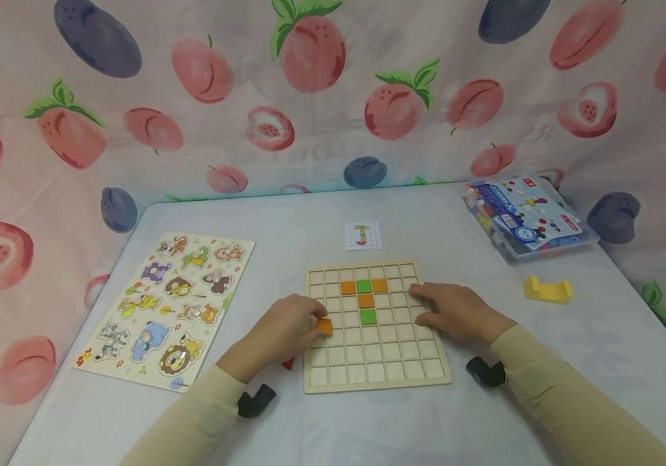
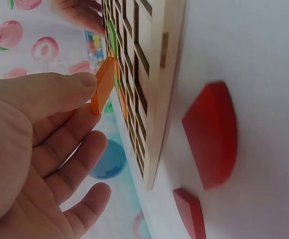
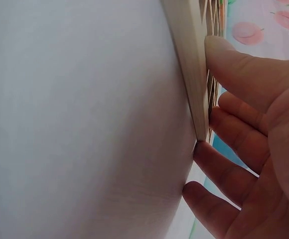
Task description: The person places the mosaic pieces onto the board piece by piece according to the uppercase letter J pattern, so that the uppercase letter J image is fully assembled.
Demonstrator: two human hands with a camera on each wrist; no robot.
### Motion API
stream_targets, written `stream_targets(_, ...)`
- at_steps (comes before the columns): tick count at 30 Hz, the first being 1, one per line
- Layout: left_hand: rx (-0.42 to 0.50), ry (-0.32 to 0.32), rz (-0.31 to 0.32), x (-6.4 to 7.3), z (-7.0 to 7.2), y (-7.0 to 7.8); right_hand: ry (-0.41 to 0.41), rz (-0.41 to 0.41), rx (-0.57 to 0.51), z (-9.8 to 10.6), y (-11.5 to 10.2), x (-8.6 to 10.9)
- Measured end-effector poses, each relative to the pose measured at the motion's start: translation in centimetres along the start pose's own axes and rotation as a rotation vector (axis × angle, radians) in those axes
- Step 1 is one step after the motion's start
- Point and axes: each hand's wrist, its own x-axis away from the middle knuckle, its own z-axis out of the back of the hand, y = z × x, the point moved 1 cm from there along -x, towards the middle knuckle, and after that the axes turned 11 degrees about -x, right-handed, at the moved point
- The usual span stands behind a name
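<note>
Orange square tile (image 1: pixel 325 325), one only, pinched between thumb and fingertip of the left hand (image 1: pixel 288 327), over the left side of the wooden grid board (image 1: pixel 376 354); tilted in the left wrist view, with contact against the board impossible to tell. Other fingers of that hand loosely bent, apart from the tile.

Set into the board, five tiles: three orange tiles (image 1: pixel 366 301) and two green tiles (image 1: pixel 369 316), three across in the far part, then two in line toward the near side. At the board's right edge, the right hand (image 1: pixel 463 312), fingers apart, clamped on nothing, just touching the edge.

On the counter (image 1: pixel 379 427), left of the board, two red pieces (image 2: pixel 212 137), one cut off by the left wrist view's border; in the head view, only a bit of red beside the left wrist.

Farther left, one animal puzzle board (image 1: pixel 193 298) with eleven animals. Beyond the grid board, one card (image 1: pixel 363 236), its small coloured figure hard to make out. Far right, one plastic case (image 1: pixel 531 217), contents mostly hidden under a printed cover; nearer, one yellow block (image 1: pixel 548 291). Beside the wrists, two black pieces (image 1: pixel 256 401), partly hidden.
</note>
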Motion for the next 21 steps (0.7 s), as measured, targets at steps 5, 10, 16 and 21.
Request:
stream_targets(5,0.007,-0.012,-0.015,-0.2,-0.2,0.5,-0.001,0.001,0.004,0.0,-0.1,0.0)
stream_targets(10,-0.005,-0.022,-0.050,-0.4,-0.5,0.9,-0.003,-0.006,0.010,0.0,-0.1,0.0)
stream_targets(16,-0.016,-0.026,-0.080,-0.5,-0.6,1.5,-0.003,-0.011,0.010,-0.1,0.0,0.0)
stream_targets(21,-0.011,-0.004,-0.113,-0.7,-0.5,2.0,-0.006,-0.014,0.015,-0.1,0.1,-0.1)
